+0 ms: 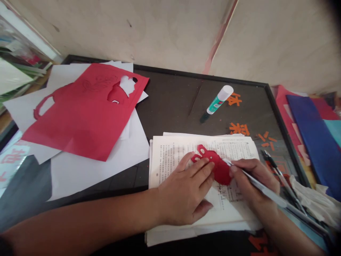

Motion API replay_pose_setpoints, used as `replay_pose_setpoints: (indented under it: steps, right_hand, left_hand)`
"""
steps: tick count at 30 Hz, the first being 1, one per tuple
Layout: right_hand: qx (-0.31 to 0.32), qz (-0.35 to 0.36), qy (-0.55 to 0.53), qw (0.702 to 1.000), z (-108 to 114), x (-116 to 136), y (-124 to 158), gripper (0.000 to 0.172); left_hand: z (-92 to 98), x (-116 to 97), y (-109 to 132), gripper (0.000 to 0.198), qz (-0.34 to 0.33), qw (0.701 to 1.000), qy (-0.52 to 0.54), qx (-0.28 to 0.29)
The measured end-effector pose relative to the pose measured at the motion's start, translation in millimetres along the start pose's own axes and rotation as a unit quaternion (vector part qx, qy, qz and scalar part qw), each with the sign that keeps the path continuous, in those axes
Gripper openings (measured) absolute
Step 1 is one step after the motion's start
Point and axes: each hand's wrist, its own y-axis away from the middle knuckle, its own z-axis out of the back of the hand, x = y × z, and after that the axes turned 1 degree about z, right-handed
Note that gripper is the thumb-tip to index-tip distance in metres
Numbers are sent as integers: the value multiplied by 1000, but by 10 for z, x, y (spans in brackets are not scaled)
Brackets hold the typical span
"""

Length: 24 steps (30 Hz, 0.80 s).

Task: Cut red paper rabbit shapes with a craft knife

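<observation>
The red paper shape (217,165) lies on an open book (170,167), right between the two hands. The left hand (183,192) is spread out and presses down on the shape. The right hand (253,177) holds a thin silver craft knife (262,188), and its tip touches the shape's edge. The hands are close but not touching. A glue stick (220,99) lies farther away.

Orange 体 (234,100) on black tray (170,70), red 地 (12,155) on white paper (7,170); book (202,142) print illegible
</observation>
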Motion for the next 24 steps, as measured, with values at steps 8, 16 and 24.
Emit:
replay_pose_setpoints:
  steps: [8,16,24]
  right_hand:
    - [37,-96,-85,991,81,-116,-173,13]
    - [70,-16,-30,997,183,-77,-118,15]
    - [176,-30,-98,979,316,-216,-310,11]
  left_hand:
    - [-12,-25,23,57,15,1000,-27,0]
    - [12,-10,8,59,36,999,-18,29]
    - [21,11,3,63,12,998,-38,40]
